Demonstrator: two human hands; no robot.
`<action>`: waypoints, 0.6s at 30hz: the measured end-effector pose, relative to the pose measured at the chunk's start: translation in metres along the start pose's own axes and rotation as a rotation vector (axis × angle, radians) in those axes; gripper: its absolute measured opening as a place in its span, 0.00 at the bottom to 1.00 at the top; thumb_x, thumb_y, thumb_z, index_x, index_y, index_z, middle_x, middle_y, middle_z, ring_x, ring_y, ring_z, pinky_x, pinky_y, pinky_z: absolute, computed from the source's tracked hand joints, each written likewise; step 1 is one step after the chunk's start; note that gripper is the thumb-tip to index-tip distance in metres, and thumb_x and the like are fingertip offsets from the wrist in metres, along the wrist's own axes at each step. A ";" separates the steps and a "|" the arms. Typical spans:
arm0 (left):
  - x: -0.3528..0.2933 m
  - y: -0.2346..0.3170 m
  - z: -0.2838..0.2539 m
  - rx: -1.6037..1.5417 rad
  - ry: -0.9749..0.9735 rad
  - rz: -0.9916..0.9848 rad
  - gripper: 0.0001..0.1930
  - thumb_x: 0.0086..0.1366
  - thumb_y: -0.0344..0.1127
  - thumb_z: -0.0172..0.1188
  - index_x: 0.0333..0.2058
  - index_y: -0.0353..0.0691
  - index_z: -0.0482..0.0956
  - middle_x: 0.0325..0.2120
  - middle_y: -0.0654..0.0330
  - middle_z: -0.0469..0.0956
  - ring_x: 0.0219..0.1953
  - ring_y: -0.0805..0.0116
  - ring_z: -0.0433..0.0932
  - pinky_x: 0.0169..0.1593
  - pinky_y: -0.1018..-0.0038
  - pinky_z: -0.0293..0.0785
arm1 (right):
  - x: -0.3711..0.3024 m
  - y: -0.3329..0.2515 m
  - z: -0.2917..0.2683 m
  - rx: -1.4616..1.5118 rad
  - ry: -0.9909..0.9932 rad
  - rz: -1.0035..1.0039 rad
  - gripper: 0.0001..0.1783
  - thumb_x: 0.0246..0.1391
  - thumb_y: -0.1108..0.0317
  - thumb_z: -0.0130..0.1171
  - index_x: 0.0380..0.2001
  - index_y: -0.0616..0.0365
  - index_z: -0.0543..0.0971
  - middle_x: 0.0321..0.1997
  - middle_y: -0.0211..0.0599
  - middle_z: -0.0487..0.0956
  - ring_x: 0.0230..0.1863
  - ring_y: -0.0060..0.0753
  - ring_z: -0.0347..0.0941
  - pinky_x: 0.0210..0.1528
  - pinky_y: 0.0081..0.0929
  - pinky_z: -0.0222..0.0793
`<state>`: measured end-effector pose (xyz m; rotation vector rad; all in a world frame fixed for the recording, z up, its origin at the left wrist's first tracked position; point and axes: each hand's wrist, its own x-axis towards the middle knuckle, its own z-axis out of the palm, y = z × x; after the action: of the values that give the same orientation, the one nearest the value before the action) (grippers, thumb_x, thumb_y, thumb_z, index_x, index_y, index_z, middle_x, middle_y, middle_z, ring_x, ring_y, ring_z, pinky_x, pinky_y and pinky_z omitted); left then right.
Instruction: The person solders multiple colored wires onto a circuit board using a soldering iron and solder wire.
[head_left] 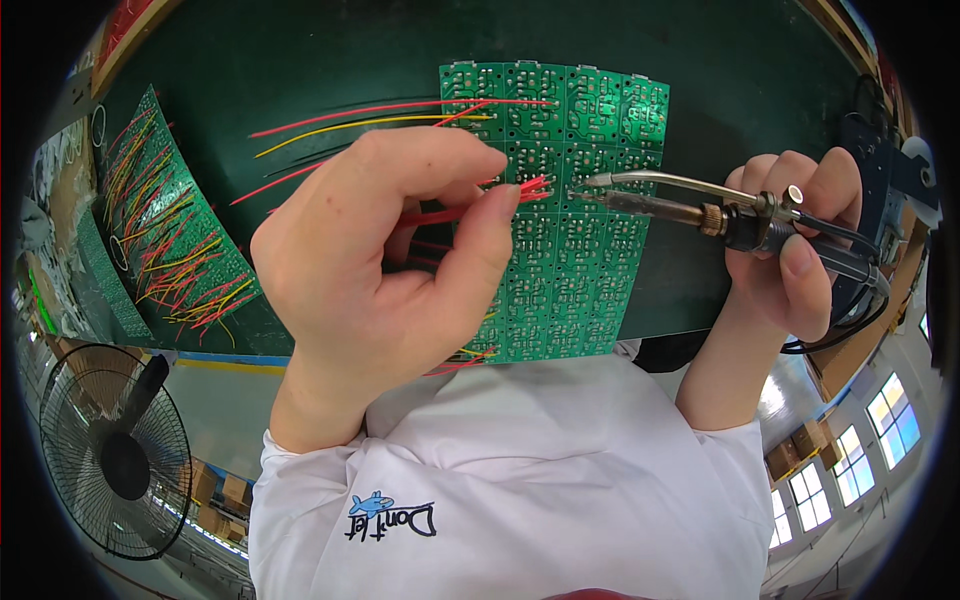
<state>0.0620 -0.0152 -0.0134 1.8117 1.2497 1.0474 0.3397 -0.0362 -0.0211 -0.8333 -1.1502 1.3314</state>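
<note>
A green panel of joined circuit boards [572, 290] lies on the work surface before me. My left hand [365, 240] is closed over its left side, with thumb and forefinger pinching a bundle of red wires [534, 188]. Their bare ends point right, over the boards. From the right, my right hand [795, 225] grips a soldering iron [665, 208] with a curved metal solder-feed tube [690, 182] clamped alongside. The iron's tip is close to the wire ends, near the panel's middle; whether it touches a pad is too small to tell. Red, yellow and black wires [340, 122] extend left from the panel's upper rows.
Another green board panel [185, 215], covered in red and yellow wires, leans at the left of the dark green table [350, 40]. A black fan [118, 455] stands at lower left. Dark equipment [870, 180] with cables sits at the right edge.
</note>
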 end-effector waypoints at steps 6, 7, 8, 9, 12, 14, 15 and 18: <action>0.002 0.002 0.001 0.012 -0.043 -0.012 0.12 0.55 0.19 0.70 0.37 0.35 0.80 0.25 0.66 0.78 0.25 0.83 0.73 0.29 0.88 0.67 | 0.001 -0.002 0.004 -0.056 0.013 0.001 0.17 0.49 0.68 0.63 0.31 0.51 0.61 0.24 0.32 0.68 0.23 0.21 0.59 0.27 0.22 0.55; 0.001 0.003 0.000 0.027 -0.051 -0.016 0.12 0.55 0.19 0.70 0.37 0.35 0.80 0.25 0.66 0.79 0.26 0.83 0.74 0.29 0.88 0.67 | 0.001 -0.002 0.005 -0.080 0.013 -0.008 0.17 0.49 0.68 0.63 0.31 0.51 0.61 0.24 0.32 0.67 0.23 0.21 0.59 0.26 0.22 0.55; 0.002 0.003 0.000 0.027 -0.052 -0.017 0.12 0.55 0.19 0.70 0.37 0.35 0.80 0.25 0.66 0.79 0.26 0.83 0.74 0.29 0.88 0.67 | 0.002 -0.001 0.006 -0.079 0.014 -0.006 0.17 0.49 0.68 0.63 0.31 0.51 0.61 0.24 0.32 0.67 0.23 0.21 0.59 0.26 0.22 0.55; 0.002 0.003 0.000 0.022 -0.048 -0.008 0.12 0.55 0.19 0.70 0.37 0.35 0.80 0.25 0.66 0.79 0.26 0.83 0.74 0.29 0.88 0.68 | 0.002 -0.001 0.006 -0.094 0.015 -0.011 0.18 0.49 0.68 0.63 0.31 0.50 0.61 0.24 0.32 0.67 0.22 0.20 0.59 0.26 0.22 0.55; 0.002 0.001 0.002 0.012 -0.043 0.001 0.12 0.54 0.19 0.70 0.37 0.35 0.80 0.25 0.66 0.79 0.26 0.83 0.74 0.29 0.88 0.68 | 0.001 -0.002 0.005 -0.123 0.020 -0.016 0.18 0.49 0.68 0.63 0.30 0.50 0.61 0.23 0.32 0.68 0.22 0.20 0.59 0.25 0.21 0.54; 0.001 0.001 0.001 0.025 -0.036 -0.002 0.12 0.54 0.19 0.70 0.37 0.35 0.80 0.25 0.66 0.79 0.26 0.83 0.74 0.29 0.88 0.68 | 0.001 0.001 0.006 -0.120 0.014 -0.021 0.18 0.49 0.68 0.63 0.30 0.50 0.61 0.23 0.32 0.68 0.22 0.20 0.59 0.25 0.21 0.54; 0.001 0.002 0.000 0.027 -0.031 -0.007 0.12 0.54 0.19 0.70 0.37 0.35 0.80 0.25 0.66 0.79 0.26 0.83 0.74 0.29 0.88 0.68 | 0.001 0.002 0.007 -0.124 0.019 -0.025 0.18 0.48 0.68 0.63 0.30 0.51 0.62 0.23 0.32 0.68 0.21 0.19 0.59 0.25 0.21 0.54; 0.002 0.002 0.000 0.019 -0.035 -0.006 0.12 0.55 0.19 0.70 0.37 0.35 0.80 0.25 0.66 0.79 0.26 0.83 0.74 0.29 0.88 0.68 | 0.000 0.001 0.008 -0.139 0.037 -0.027 0.17 0.48 0.67 0.64 0.30 0.51 0.62 0.23 0.32 0.69 0.21 0.19 0.59 0.25 0.21 0.54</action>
<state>0.0633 -0.0143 -0.0112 1.8322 1.2469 0.9993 0.3321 -0.0370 -0.0204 -0.9361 -1.2313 1.2198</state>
